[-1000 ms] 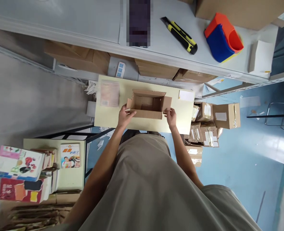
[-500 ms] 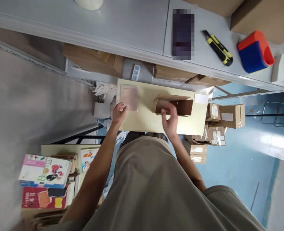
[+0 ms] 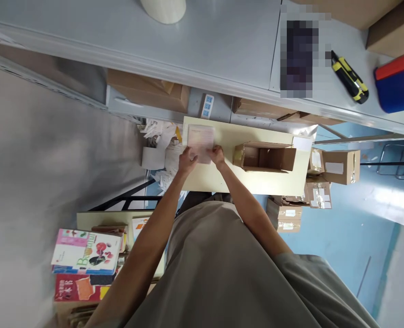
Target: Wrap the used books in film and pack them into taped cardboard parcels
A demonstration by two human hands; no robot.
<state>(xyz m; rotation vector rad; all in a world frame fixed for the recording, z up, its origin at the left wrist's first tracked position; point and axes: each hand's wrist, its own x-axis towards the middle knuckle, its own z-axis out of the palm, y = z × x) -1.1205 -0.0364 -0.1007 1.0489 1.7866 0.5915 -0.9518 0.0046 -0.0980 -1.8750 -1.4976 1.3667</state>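
A flat, pale pink printed sheet (image 3: pixel 201 136) with faint lines lies at the left end of the cream tabletop (image 3: pixel 215 182); whether it is a single page or a thin booklet I cannot tell. Its lower left corner is pinched by my left hand (image 3: pixel 187 160), thumb towards the right. At its right edge my right hand (image 3: pixel 217 156) grips it too, fingers curled. To the right of that hand stands an open cardboard box (image 3: pixel 268 159), its top facing me, with no contents visible.
Above the tabletop runs a grey shelf (image 3: pixel 222 50) with a yellow-black utility knife (image 3: pixel 349 78) and a red-blue holder (image 3: pixel 398 84). Stacked books (image 3: pixel 85 253) sit low on the left. Taped cartons (image 3: pixel 335 166) stand at right. A power strip (image 3: pixel 207 106) lies behind the tabletop.
My right hand has left the cardboard box and moved left to the pale pink sheet. My left hand stays at the sheet's lower left corner. The whole view has shifted, moving things rightward.
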